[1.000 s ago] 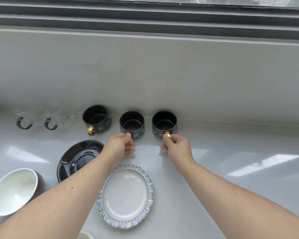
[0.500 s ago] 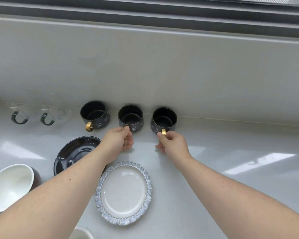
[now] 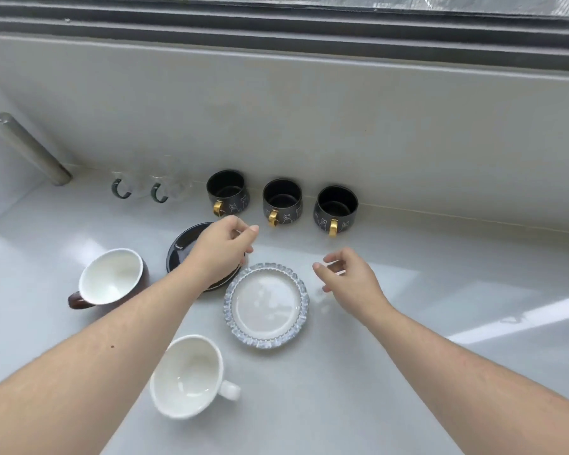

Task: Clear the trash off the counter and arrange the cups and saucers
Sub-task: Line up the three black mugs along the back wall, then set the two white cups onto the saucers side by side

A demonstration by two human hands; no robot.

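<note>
On the surface (image 3: 408, 323), a brown cup (image 3: 112, 280) and white cup (image 3: 186, 377) await placing; the left hand (image 3: 222, 254) hovers empty, fingers loosely curled, over the black saucer (image 3: 181, 247); the right hand (image 3: 350, 277), open, nears the glass saucer (image 3: 266, 305). Best lifted by their rims.

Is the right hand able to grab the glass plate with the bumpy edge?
Probably yes. The right hand is open and empty, just beside the glass plate, whose right rim is bare. Nothing lies between them.
</note>
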